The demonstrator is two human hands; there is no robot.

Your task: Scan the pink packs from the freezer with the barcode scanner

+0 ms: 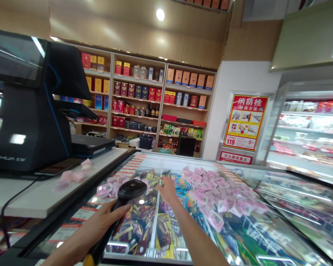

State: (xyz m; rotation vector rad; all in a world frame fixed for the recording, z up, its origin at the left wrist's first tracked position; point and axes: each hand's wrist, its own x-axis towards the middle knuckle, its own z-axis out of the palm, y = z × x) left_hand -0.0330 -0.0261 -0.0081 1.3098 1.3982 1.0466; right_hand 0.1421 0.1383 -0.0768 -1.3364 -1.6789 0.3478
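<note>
My left hand (111, 218) is wrapped round the handle of a black barcode scanner (131, 189), its head tilted up and to the right. My right hand (168, 190) reaches forward over the glass top of a chest freezer (155, 221). Its thumb and forefinger look apart, with nothing visible between them. To its right lies a large heap of small pink clear-wrapped packs (208, 184) with white labels. A smaller group of similar pink packs (107, 189) lies on the glass left of the scanner, partly hidden behind it.
On the left, a white counter (24, 199) carries a black checkout terminal (30, 122), a flat black device (91, 144) and more pink packs (72, 177). Wrapped ice creams (141, 225) show beneath the glass. Behind stand shelves of boxes (135, 92); a lit display fridge (308, 125) is at right.
</note>
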